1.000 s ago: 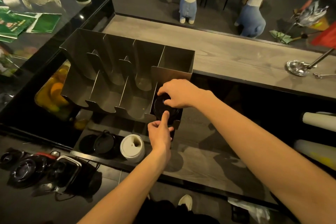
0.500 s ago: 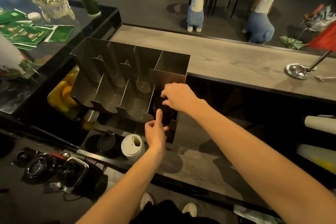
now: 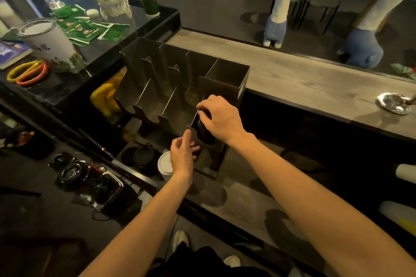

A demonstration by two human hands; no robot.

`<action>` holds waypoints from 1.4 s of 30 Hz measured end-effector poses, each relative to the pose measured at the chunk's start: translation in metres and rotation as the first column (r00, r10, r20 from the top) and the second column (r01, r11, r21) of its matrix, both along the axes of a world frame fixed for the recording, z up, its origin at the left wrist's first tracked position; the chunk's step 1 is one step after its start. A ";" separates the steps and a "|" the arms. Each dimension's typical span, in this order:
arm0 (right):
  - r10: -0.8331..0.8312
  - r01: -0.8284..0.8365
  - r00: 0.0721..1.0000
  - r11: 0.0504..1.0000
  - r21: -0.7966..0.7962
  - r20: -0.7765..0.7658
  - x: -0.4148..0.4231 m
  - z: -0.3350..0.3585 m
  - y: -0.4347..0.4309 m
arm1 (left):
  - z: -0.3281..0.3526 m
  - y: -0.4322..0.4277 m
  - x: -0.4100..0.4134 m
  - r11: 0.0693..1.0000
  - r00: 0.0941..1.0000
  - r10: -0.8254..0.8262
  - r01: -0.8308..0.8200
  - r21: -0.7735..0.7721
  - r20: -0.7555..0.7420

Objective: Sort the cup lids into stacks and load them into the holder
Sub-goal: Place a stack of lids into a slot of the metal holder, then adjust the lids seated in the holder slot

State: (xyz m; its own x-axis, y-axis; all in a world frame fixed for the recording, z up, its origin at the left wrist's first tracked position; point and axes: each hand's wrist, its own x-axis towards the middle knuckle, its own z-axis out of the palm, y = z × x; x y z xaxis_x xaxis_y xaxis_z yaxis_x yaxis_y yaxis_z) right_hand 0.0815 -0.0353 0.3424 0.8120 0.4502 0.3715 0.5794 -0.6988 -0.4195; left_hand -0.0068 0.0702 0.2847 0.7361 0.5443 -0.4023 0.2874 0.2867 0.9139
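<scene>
Four compartments, parted by upright dividers, make up the brushed grey steel lid holder (image 3: 171,69), which stands at the end of the grey wood-grain counter (image 3: 292,78). Three of them show only bare metal. The rightmost one contains the stack of round black plastic cup lids (image 3: 203,129), which lies on its side low at the front opening.

The right hand (image 3: 221,117) reaches in from above, and its fingers (image 3: 203,105) curl over the upper edge of the stack, grasping it. The left hand (image 3: 182,157) holds nothing. Its index finger is extended against the front edge of the divider just left of the stack, and its other fingers are loosely bent.

Below the holder, a recessed black tray (image 3: 126,165) contains a round white lid stack (image 3: 164,165) and further black lids (image 3: 143,155).
</scene>
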 end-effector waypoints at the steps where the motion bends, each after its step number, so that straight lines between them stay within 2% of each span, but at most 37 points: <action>1: 0.024 -0.024 1.000 0.998 0.059 0.003 -0.004 -0.001 0.005 | 0.000 0.004 -0.004 1.000 1.000 0.020 -0.020 0.019 0.007; 4: 0.080 -0.082 0.997 0.983 0.162 0.018 -0.018 -0.005 0.023 | -0.009 0.020 -0.019 0.996 0.998 0.056 -0.056 0.072 0.005; 10: 0.176 -0.168 0.982 0.980 0.103 -0.073 -0.047 -0.037 0.058 | -0.037 0.051 -0.039 0.987 0.988 0.106 -0.091 0.134 -0.114; 15: 0.167 -0.166 0.954 0.986 0.026 -0.247 -0.058 -0.076 0.079 | -0.063 0.072 -0.043 0.977 0.948 0.150 -0.099 0.187 -0.281; 19: 0.079 -0.147 0.863 0.984 -0.098 -0.499 -0.058 -0.104 0.093 | -0.090 0.090 -0.045 0.978 0.917 0.151 -0.084 0.192 -0.369; 22: -0.033 -0.075 0.768 0.987 -0.142 -0.639 -0.055 -0.129 0.103 | -0.106 0.103 -0.045 0.993 0.901 0.072 -0.022 0.120 -0.427; 24: -0.094 -0.036 0.740 0.983 -0.179 -0.666 -0.052 -0.144 0.107 | -0.117 0.111 -0.043 0.998 0.890 0.010 0.016 0.054 -0.456; 27: -0.156 0.012 0.641 0.981 -0.193 -0.751 -0.045 -0.163 0.110 | -0.131 0.119 -0.038 0.993 0.884 -0.091 0.046 -0.109 -0.458; 31: -0.095 0.131 0.391 0.990 -0.047 -0.915 -0.030 -0.175 0.110 | -0.141 0.128 -0.032 0.951 0.909 -0.196 0.085 -0.297 -0.367; 33: -0.084 0.129 0.288 0.990 -0.048 -0.954 -0.026 -0.177 0.109 | -0.143 0.132 -0.030 0.918 0.906 -0.274 0.147 -0.368 -0.323; 36: -0.116 0.124 0.228 0.988 -0.090 -0.967 -0.020 -0.185 0.110 | -0.149 0.138 -0.028 0.873 0.897 -0.346 0.200 -0.445 -0.275; 40: -0.066 0.120 0.227 0.992 -0.040 -0.972 -0.025 -0.183 0.112 | -0.160 0.142 -0.030 0.841 0.897 -0.382 0.239 -0.485 -0.220; 42: -0.074 0.137 0.198 0.989 -0.047 -0.977 -0.034 -0.181 0.111 | -0.162 0.144 -0.033 0.835 0.906 -0.376 0.239 -0.496 -0.196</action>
